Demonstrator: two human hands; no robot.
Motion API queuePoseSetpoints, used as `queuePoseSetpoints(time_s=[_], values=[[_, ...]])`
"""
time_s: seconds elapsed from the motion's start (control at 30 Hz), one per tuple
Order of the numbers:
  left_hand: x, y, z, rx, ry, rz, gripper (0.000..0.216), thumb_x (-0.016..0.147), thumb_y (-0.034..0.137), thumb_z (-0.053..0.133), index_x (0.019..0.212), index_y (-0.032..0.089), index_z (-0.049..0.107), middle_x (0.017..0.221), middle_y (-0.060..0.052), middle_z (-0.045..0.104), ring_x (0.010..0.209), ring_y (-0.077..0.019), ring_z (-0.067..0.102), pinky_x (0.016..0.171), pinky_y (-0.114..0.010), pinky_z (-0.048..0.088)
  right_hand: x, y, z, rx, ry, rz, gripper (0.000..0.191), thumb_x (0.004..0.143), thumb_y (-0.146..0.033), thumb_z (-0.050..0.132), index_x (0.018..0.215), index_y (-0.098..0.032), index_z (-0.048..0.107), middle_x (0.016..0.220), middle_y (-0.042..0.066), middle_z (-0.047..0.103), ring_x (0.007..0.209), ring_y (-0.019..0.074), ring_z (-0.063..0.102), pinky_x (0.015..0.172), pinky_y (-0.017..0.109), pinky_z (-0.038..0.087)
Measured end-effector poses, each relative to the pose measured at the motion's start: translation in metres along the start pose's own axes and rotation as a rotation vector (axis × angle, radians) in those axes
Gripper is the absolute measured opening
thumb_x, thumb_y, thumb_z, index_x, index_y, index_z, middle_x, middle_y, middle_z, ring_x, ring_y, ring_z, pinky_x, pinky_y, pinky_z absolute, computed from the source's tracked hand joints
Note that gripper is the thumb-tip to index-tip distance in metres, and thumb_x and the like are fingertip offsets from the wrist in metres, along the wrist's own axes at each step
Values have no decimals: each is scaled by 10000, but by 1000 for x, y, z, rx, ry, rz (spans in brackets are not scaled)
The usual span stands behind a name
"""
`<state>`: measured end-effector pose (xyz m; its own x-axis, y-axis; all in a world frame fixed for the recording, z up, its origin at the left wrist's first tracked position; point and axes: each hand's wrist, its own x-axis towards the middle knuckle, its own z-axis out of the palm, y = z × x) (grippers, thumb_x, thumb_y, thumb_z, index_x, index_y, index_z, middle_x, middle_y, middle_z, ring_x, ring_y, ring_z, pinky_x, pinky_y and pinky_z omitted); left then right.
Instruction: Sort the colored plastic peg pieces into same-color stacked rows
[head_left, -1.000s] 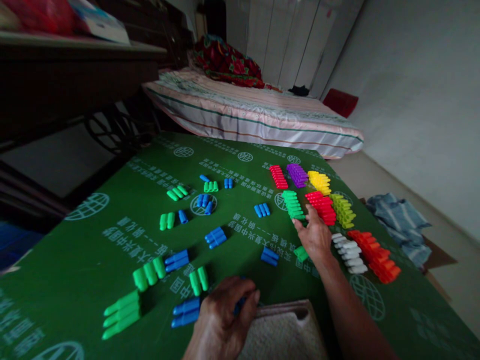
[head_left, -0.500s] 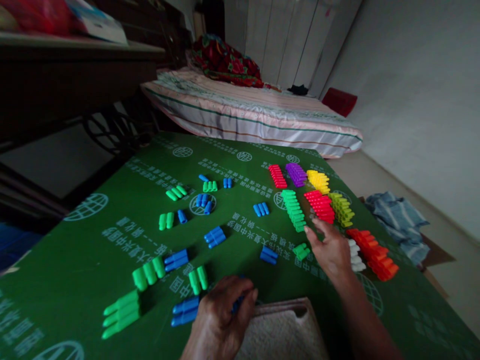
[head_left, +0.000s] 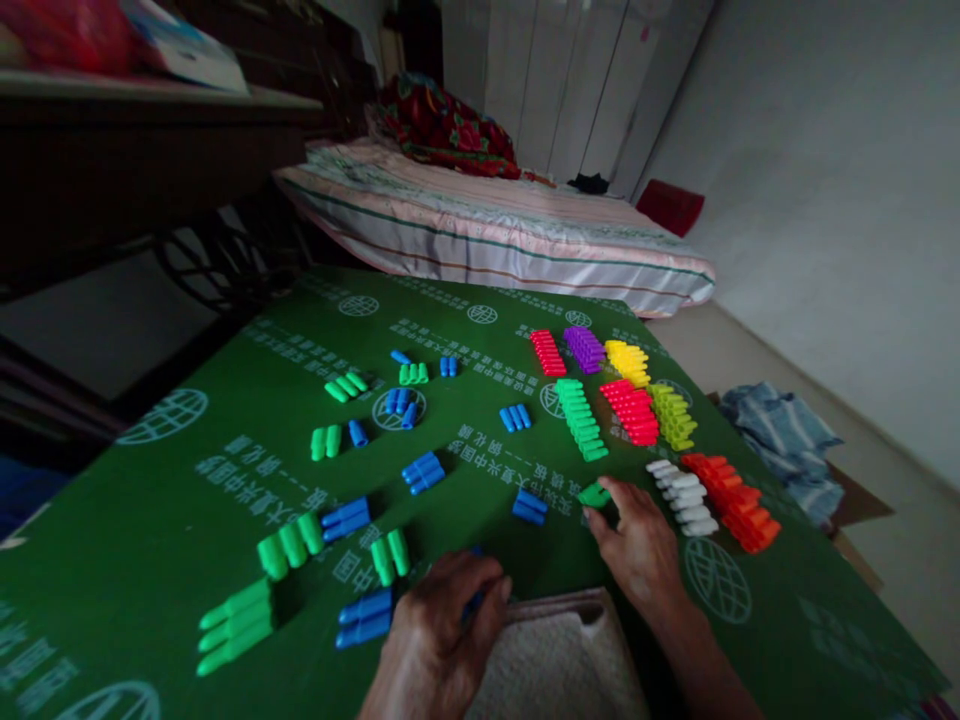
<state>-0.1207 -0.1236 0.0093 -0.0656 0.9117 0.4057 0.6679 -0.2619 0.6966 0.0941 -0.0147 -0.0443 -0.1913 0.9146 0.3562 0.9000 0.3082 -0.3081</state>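
My right hand [head_left: 639,543] lies on the green mat [head_left: 187,480], its fingertips touching a small green peg piece [head_left: 594,494]; whether it grips the piece I cannot tell. My left hand [head_left: 441,640] is curled near the front edge, closed over blue pegs [head_left: 474,603] that poke out between its fingers. Beyond my right hand stand sorted rows: green [head_left: 582,418], red [head_left: 633,411], purple [head_left: 583,348], yellow [head_left: 628,362], white [head_left: 682,494] and orange-red [head_left: 733,500].
Loose green and blue peg clusters [head_left: 341,518] lie scattered over the mat's left and middle. A beige towel [head_left: 559,665] lies at the front edge. A bed [head_left: 495,225] stands behind the table, and a blue cloth [head_left: 787,435] lies on the floor at right.
My right hand has drawn back from the green row toward me and now rests at the small green piece. My left hand stays put.
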Motion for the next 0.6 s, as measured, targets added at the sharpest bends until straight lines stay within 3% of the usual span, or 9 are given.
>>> queuePoseSetpoints(time_s=[0.2,0.37,0.6], values=[[-2,0,1,-1,-4,-11,149,862,221,515,767,225,630,664,37,650,589,-71,627,540,-146,493,29,-2,-6,87,119,51,447,800,-393,551,1174,-150,593,1056,128,692,955,255,629,834,383,492],[-4,-5,4,-14,13,2,134,860,219,518,782,225,628,674,31,656,601,-80,631,551,-157,500,58,0,2,58,88,120,499,765,-389,574,1201,-147,579,1032,125,695,878,245,640,768,366,494],[-4,-4,1,-2,-23,-33,118,857,226,526,796,224,628,693,28,663,623,-87,640,559,-164,508,65,3,8,18,60,134,500,762,-369,588,1210,-149,571,1034,119,696,876,236,640,784,357,484]])
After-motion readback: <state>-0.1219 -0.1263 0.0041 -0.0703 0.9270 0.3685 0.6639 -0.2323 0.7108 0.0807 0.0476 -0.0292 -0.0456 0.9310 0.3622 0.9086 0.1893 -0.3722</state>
